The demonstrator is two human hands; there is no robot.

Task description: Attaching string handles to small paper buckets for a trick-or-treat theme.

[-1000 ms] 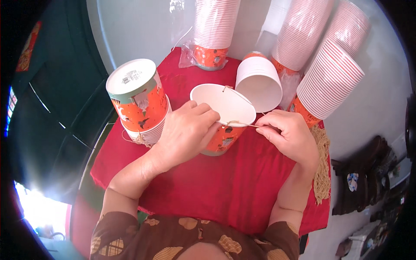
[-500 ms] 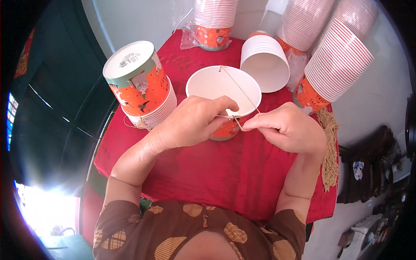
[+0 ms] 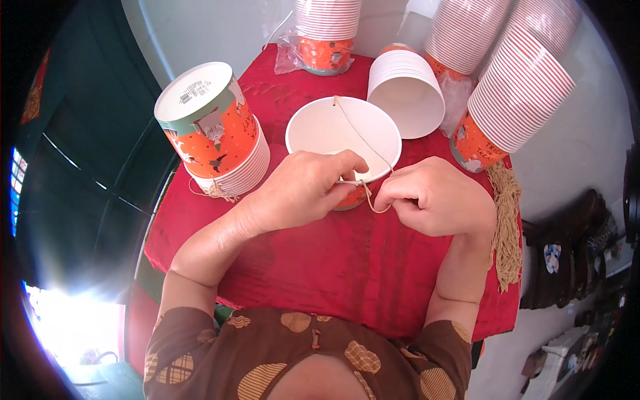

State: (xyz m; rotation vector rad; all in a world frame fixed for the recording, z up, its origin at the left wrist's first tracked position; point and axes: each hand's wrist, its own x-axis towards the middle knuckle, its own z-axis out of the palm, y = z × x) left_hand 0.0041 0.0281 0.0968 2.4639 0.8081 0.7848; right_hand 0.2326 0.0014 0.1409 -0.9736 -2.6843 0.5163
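A white-lined paper bucket [image 3: 313,127] with an orange outside stands upright on the table before me. Tan twine [image 3: 360,137] runs from a hole in its far rim across the opening to the near rim. At that near rim, my left hand [image 3: 303,187] pinches the short end of the twine between thumb and forefinger, partly over the rim. My right hand [image 3: 443,197] is closed with its fingers curled round the twine, just right of the bucket. A small loop of twine hangs between the two hands. My fingers partly hide the bucket's front.
An upside-down stack of orange buckets [image 3: 217,130] with twine at its rims stands left. Further nested stacks [image 3: 520,97] line the back right, and a stack lies on its side [image 3: 407,93]. A twine bundle [image 3: 507,227] hangs off the right edge of the red tablecloth [image 3: 300,267].
My right fingers have curled in further, and the twine across the bucket has gone from taut to slack. The loop near the rim has widened. My left hand stays in place.
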